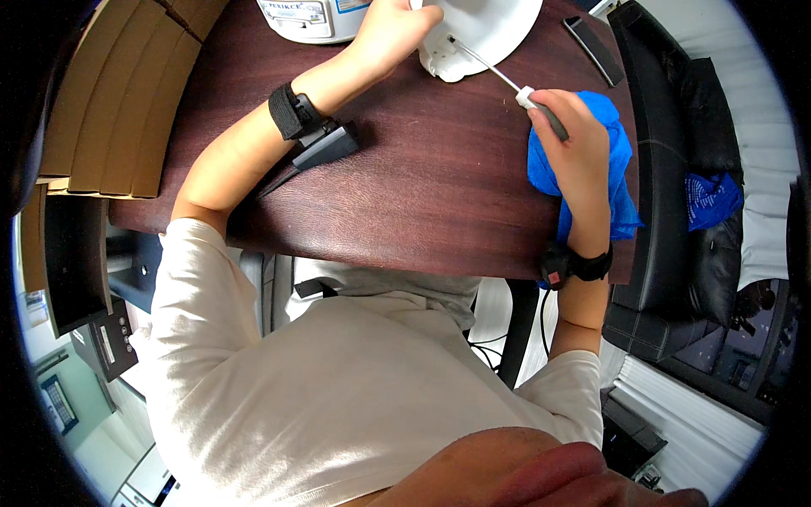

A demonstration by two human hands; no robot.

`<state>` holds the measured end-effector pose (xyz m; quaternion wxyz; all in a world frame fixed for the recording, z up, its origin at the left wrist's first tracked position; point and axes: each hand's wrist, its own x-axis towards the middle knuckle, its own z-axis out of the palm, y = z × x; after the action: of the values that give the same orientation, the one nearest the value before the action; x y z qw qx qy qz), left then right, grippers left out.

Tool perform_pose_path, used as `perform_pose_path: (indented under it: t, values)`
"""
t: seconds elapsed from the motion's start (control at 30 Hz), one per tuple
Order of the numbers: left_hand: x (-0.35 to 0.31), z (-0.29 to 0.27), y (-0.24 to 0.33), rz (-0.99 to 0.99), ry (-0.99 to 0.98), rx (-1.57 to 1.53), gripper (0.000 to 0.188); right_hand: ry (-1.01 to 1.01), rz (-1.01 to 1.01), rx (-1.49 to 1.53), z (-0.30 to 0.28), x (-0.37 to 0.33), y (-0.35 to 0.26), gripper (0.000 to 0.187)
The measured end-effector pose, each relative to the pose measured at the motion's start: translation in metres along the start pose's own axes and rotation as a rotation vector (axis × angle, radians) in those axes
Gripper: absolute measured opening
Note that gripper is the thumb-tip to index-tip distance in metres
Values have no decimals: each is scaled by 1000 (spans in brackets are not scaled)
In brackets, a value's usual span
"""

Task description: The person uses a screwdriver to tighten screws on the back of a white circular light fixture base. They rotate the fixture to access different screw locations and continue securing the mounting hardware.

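My right hand point(576, 139) is closed around the grey and white handle of a screwdriver point(490, 66). Its metal shaft points up and left, and the tip meets a small dark recess in a curved white plastic part point(498, 25). At the top edge, my left hand point(399, 32) is closed at the left side of that part and appears to grip its edge; the fingertips are partly cut off. Left of that hand stands a white appliance body point(317, 29) with labels. A blue cloth point(621, 156) lies on the table beneath and beside my right hand.
Both wrists carry black straps with small devices, and a cable hangs from the right one. A smartphone point(593, 51) lies on the dark wooden table point(397, 186) at the far right. Stacked cardboard boxes point(127, 93) stand on the left; a black sofa point(663, 169) is on the right.
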<state>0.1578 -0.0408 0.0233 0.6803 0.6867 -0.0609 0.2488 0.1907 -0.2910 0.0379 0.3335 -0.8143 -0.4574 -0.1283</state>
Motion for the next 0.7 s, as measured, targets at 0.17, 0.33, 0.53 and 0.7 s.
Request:
perform_pose_path:
  t: [0.17,0.33,0.53,0.7]
  values:
    - [2,-11,-24,-94,118,187,26,-67,227,522,-2,-2,17,19]
    - [3,-15,-28,-82,123,246,23,34,624,1191,-9,-2,10,30]
    - [3,-20,-32,-89,144,229,22,167,657,966,6,0,5,37]
    - [2,-15,-29,-105,129,123,25,-2,733,977,-6,-2,18,32]
